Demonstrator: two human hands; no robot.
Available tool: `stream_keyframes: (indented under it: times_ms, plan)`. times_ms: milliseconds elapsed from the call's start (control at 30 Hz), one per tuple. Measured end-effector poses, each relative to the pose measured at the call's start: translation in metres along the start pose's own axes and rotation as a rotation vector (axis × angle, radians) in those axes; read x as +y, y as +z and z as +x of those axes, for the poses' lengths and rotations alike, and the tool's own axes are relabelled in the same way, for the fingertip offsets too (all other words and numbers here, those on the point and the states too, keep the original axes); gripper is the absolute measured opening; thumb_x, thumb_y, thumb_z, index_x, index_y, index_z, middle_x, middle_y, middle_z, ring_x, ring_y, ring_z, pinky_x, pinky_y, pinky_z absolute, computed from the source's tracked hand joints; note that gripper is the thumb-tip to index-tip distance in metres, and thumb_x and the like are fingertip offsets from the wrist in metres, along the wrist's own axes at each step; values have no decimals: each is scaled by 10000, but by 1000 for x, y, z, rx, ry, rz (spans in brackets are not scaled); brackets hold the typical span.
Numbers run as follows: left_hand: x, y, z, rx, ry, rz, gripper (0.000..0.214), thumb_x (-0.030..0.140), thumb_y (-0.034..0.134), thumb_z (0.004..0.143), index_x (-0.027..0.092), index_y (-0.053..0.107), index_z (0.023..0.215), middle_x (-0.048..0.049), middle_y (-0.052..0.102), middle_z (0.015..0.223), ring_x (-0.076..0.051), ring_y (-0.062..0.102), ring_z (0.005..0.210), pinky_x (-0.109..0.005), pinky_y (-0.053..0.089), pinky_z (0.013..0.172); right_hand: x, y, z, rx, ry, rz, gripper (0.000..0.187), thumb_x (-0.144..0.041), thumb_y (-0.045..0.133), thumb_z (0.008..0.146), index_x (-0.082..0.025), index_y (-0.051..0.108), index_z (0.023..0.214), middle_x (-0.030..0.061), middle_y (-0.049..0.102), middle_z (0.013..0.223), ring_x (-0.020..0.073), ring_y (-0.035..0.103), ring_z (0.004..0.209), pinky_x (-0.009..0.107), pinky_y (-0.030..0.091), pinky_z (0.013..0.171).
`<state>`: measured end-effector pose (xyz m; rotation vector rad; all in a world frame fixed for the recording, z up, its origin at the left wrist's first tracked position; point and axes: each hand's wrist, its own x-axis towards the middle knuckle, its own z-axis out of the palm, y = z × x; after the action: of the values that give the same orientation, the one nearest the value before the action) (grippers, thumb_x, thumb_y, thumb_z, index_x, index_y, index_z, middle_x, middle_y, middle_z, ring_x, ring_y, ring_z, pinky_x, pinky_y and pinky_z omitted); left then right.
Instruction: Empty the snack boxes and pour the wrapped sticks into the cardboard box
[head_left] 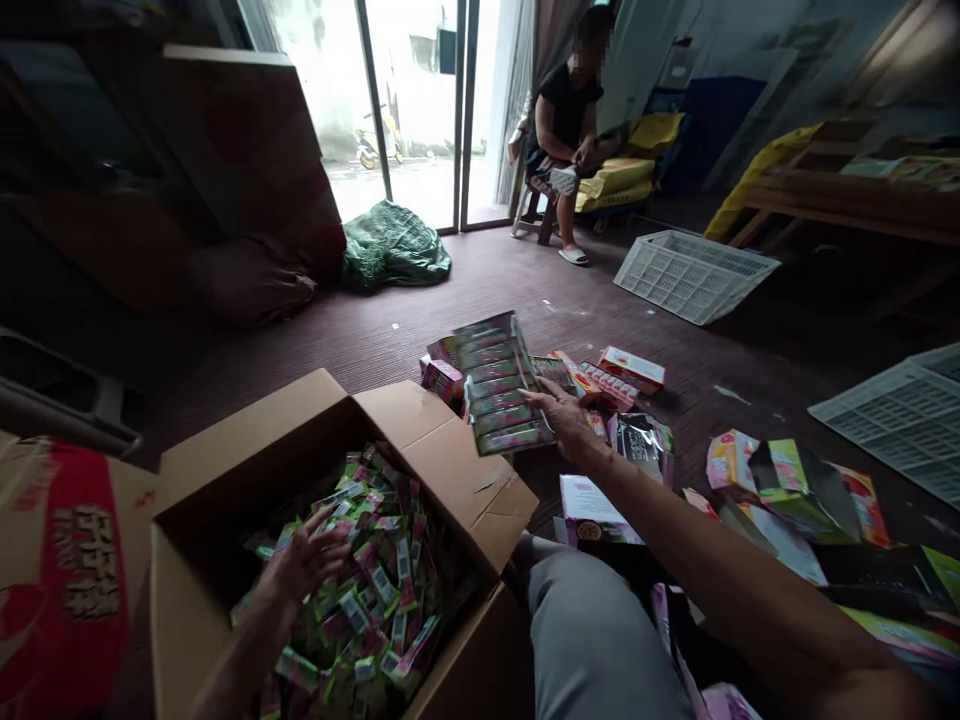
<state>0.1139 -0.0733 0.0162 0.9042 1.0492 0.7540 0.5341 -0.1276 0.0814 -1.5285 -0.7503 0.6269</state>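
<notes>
My right hand [559, 412] grips the right edge of a flat tray [501, 385] holding a row of slim dark-green packets. It is held up past the far flap of an open cardboard box [420, 425]. Inside that box lies a heap of small green and pink packets [375, 570]. Over the heap is my left hand [311, 560], its fingers spread with nothing between them. Whether its fingertips touch the packets I cannot tell.
Colourful small cartons [634, 368] and torn packaging [806, 490] lie on the floor at right. White plastic crates [694, 275] stand beyond. A red-printed carton [75, 580] is at left. A green sack [394, 245] lies by the glass door; a person [566, 130] sits nearby.
</notes>
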Motion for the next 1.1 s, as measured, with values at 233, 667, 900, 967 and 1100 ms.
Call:
stream_keyframes:
  times_ms: [233, 667, 900, 967, 1100]
  plan:
    - [34, 11, -56, -184, 363, -320, 828, 802, 247, 859, 160, 758, 971, -115, 738, 848, -307, 683, 986, -458, 568, 870, -45, 154, -168, -862, 488, 614, 542, -276, 836, 635, -232, 653, 1143, -5, 725, 894, 133, 655, 699, 249, 533, 661]
    - [30, -7, -71, -56, 177, -578, 647, 490, 734, 719, 177, 640, 1277, -109, 738, 1162, -380, 627, 1193, -516, 473, 1052, -15, 209, -146, -1077, 529, 472, 419, -282, 880, 585, -144, 691, 932, 49, 727, 851, 179, 668, 765, 291, 526, 719]
    - [41, -15, -61, 0, 37, -481, 557, 360, 789, 650, 103, 680, 1132, -127, 767, 990, -340, 708, 1018, -441, 563, 925, -5, 220, -138, -503, 92, -78, 501, -492, 890, 532, -194, 560, 762, -12, 641, 705, 160, 565, 665, 267, 421, 587]
    - [40, -19, -57, 19, 57, -474, 561, 329, 801, 617, 92, 677, 1110, -130, 766, 977, -332, 714, 992, -420, 574, 896, -3, 218, -142, -428, -4, -182, 488, -537, 848, 576, -203, 536, 749, -17, 621, 696, 160, 544, 657, 277, 409, 594]
    - [40, -24, -57, 50, 134, -464, 614, 253, 802, 596, 123, 639, 1174, -107, 759, 1052, -291, 720, 973, -368, 569, 886, 0, 212, -153, -305, -142, -198, 454, -586, 765, 666, -218, 508, 736, -31, 566, 648, 151, 497, 610, 291, 394, 600]
